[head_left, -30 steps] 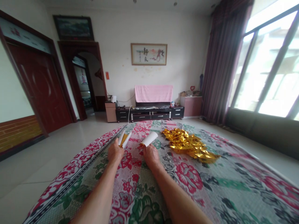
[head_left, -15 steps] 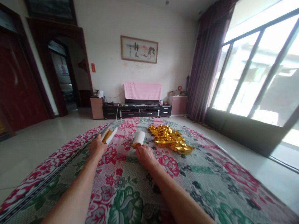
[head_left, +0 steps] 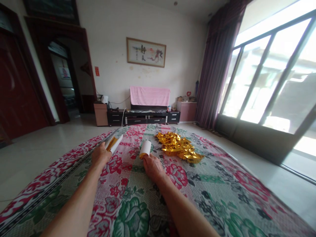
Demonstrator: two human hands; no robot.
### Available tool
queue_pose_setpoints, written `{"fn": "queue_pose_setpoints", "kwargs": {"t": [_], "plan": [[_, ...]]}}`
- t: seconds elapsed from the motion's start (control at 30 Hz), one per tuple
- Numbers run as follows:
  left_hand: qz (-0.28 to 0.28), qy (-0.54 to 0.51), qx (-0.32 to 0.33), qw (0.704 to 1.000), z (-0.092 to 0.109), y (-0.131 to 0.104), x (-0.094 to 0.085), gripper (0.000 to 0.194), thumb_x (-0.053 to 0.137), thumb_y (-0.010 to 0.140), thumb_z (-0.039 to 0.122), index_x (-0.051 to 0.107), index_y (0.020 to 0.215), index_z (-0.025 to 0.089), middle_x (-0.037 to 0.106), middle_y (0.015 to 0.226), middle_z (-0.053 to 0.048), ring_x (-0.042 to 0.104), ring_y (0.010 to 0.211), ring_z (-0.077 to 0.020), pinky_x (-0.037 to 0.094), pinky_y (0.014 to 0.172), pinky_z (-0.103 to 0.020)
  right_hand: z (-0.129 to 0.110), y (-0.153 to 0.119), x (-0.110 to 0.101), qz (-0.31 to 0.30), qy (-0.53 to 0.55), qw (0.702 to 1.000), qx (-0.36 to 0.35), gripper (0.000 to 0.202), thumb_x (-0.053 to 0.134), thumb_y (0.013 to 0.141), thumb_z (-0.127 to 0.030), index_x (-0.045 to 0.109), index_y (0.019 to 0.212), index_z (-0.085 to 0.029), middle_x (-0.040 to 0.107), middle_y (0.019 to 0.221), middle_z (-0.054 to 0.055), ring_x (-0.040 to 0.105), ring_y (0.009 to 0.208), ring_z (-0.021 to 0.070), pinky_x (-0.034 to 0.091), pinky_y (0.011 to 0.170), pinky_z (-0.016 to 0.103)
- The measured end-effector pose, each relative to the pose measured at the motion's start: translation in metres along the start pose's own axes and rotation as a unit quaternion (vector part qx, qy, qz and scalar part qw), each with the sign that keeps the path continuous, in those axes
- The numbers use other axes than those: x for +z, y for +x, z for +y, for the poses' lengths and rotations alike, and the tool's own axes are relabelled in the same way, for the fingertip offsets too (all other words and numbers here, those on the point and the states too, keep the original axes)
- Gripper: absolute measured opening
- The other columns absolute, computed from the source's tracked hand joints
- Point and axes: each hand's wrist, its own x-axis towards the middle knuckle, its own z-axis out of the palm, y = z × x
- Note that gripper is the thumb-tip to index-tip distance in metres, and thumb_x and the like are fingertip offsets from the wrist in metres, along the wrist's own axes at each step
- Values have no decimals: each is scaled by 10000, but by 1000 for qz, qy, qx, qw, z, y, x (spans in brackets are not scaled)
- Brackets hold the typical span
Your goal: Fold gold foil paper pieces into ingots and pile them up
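My left hand (head_left: 101, 154) is closed on a curved bundle of gold foil paper (head_left: 115, 143), white on its outer side and gold within. At the middle of the bed-like surface, my right hand (head_left: 153, 166) pinches a curled sheet of gold foil paper (head_left: 145, 147), its white back facing up and a gold edge showing underneath. The two hands are apart. Right of the curled sheet lies a pile of folded gold foil ingots (head_left: 179, 146), touched by neither hand. My right fingertips are partly hidden behind the hand.
A flowered cloth (head_left: 133, 210) in red, green and grey covers the surface under my hands. Beyond it stands a low black cabinet (head_left: 148, 117) with a pink cloth (head_left: 150, 95) over a screen. A purple curtain (head_left: 209, 75) and large windows are on the right.
The view has shifted slightly. Both hands keep their papers in nearly the same places; the right hand's curled sheet sits a little lower and to the left in view.
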Motion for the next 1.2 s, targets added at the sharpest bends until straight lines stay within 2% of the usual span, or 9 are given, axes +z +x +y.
{"fn": "queue_pose_setpoints", "kwargs": {"t": [0.23, 0.37, 0.43, 0.57, 0.67, 0.93, 1.03, 1.13, 1.2], "plan": [[45, 13, 18, 999, 6, -1, -18, 582, 600, 608, 212, 514, 1181, 156, 615, 1034, -173, 583, 912, -306, 457, 741, -372, 0, 1, 0, 2, -14, 1000, 2, 249, 341, 881, -231, 564, 974, -172, 587, 880, 59, 559, 726, 128, 351, 610, 212], [108, -113, 96, 983, 32, -11, -36, 502, 539, 665, 176, 528, 1167, 162, 607, 1088, -125, 557, 993, -260, 423, 857, -349, 0, 2, 1, 9, -22, 1000, 5, 236, 347, 876, -224, 560, 958, -164, 586, 858, 61, 550, 706, 127, 340, 600, 215], [27, -226, 136, 964, 50, -21, -42, 456, 520, 705, 234, 542, 1158, 179, 638, 1029, -88, 593, 929, -220, 433, 851, -316, 1, 2, 1, 16, -15, 1000, -1, 231, 347, 877, -220, 556, 958, -164, 583, 858, 58, 548, 703, 123, 338, 598, 210], [-248, -393, 270, 844, 78, -48, -42, 714, 606, 656, 344, 366, 1315, 215, 508, 1249, -113, 548, 1041, -243, 475, 791, -319, 3, 1, 3, 26, -7, 1000, -4, 233, 343, 879, -215, 552, 971, -169, 582, 849, 53, 545, 697, 118, 335, 596, 205], [-304, -374, 299, 823, 86, -63, -32, 842, 676, 586, 303, 317, 1343, 223, 378, 1362, -121, 436, 1180, -273, 410, 912, -351, 4, 2, 3, 24, -6, 1000, -3, 224, 363, 861, -192, 559, 969, -168, 583, 857, 53, 545, 699, 117, 335, 593, 203], [-255, -471, 258, 804, 91, -67, -6, 589, 617, 568, 127, 561, 1148, 206, 530, 1236, -76, 535, 1073, -244, 431, 899, -303, 5, 4, 4, 20, 2, 1000, -17, 211, 372, 862, -195, 571, 927, -170, 582, 854, 55, 545, 730, 125, 363, 628, 201], [-203, -489, 227, 818, 93, -65, 2, 498, 558, 571, 82, 620, 1052, 196, 608, 1125, -62, 558, 1035, -227, 432, 893, -294, 3, 4, 3, 17, 18, 999, -21, 219, 365, 872, -206, 579, 848, -163, 583, 850, 60, 546, 735, 124, 384, 657, 200], [-159, -510, 178, 826, 91, -60, 15, 417, 498, 581, 68, 661, 949, 178, 658, 1010, -60, 556, 1028, -220, 412, 912, -297, 0, 2, -1, 47, 69, 995, -62, 224, 356, 875, -195, 575, 913, -163, 590, 921, 66, 550, 819, 127, 400, 742, 205], [-159, -557, 136, 804, 87, -57, 22, 422, 460, 575, 60, 658, 934, 163, 663, 980, -66, 583, 960, -206, 454, 829, -276, -2, 1, -2, 80, 107, 987, -88, 244, 348, 869, -170, 563, 984, -163, 588, 983, 71, 541, 900, 129, 393, 811, 211]]}}
